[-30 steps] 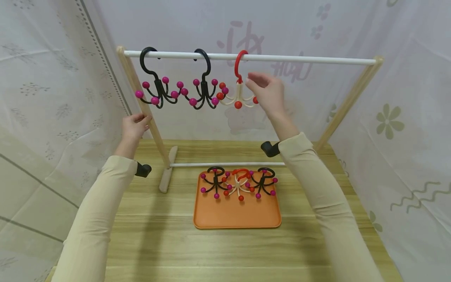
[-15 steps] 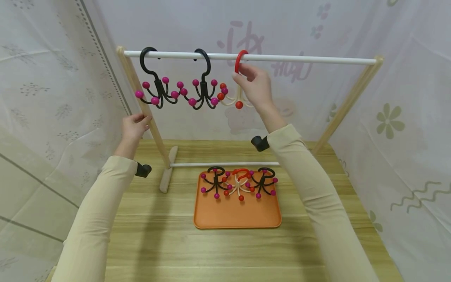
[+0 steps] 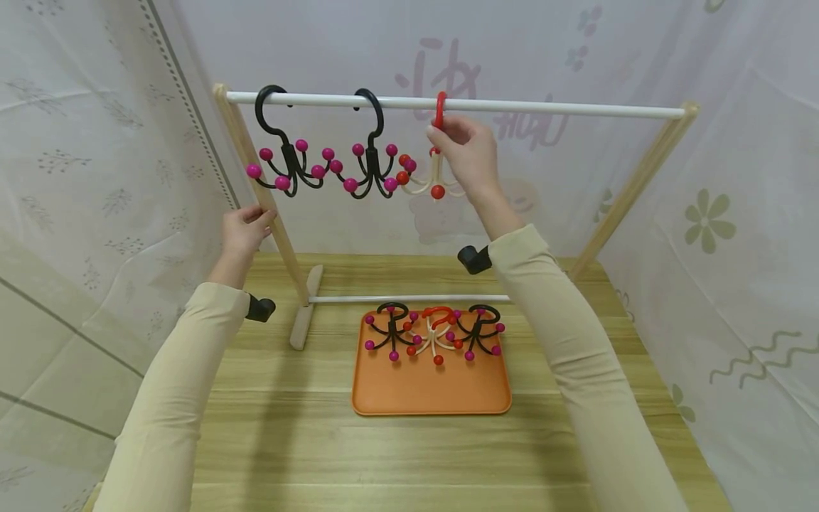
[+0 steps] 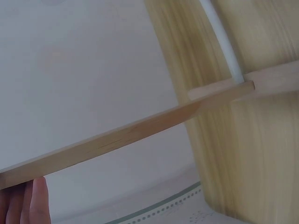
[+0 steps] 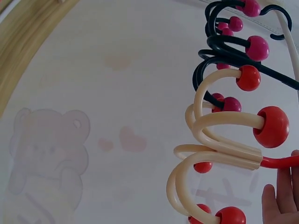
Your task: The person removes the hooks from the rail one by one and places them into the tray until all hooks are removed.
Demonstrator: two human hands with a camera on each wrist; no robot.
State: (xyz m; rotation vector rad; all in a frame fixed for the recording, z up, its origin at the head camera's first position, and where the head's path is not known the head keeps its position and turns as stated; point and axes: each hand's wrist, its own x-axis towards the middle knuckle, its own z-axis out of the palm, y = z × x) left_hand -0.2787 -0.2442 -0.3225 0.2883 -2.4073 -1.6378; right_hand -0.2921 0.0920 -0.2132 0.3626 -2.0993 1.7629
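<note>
My right hand [image 3: 470, 158] pinches the red hook [image 3: 440, 110] of a cream octopus hanger [image 3: 437, 169] with red ball tips. That hook hangs over the white top rail of a garment rack [image 3: 576, 108]. In the right wrist view the cream arms [image 5: 229, 120] spread out beside my fingers, which partly cover the hook. My left hand [image 3: 244, 229] grips the rack's left wooden post [image 3: 281, 242]; in the left wrist view the fingers [image 4: 39, 200] lie against this post. Two black octopus hangers [image 3: 291, 163] with magenta balls hang left of the cream one.
An orange tray [image 3: 431, 395] lies on the wooden table [image 3: 409, 462] below, holding two black octopus hangers [image 3: 393, 331] and a cream one [image 3: 434, 340] with a red hook. The rack's lower rail [image 3: 358, 299] runs behind it. Patterned curtains [image 3: 723, 178] surround the table.
My right hand has moved left from beside the cream hanger and taken hold of its red hook. The hook has turned and now appears nearly edge-on. My left hand stays put.
</note>
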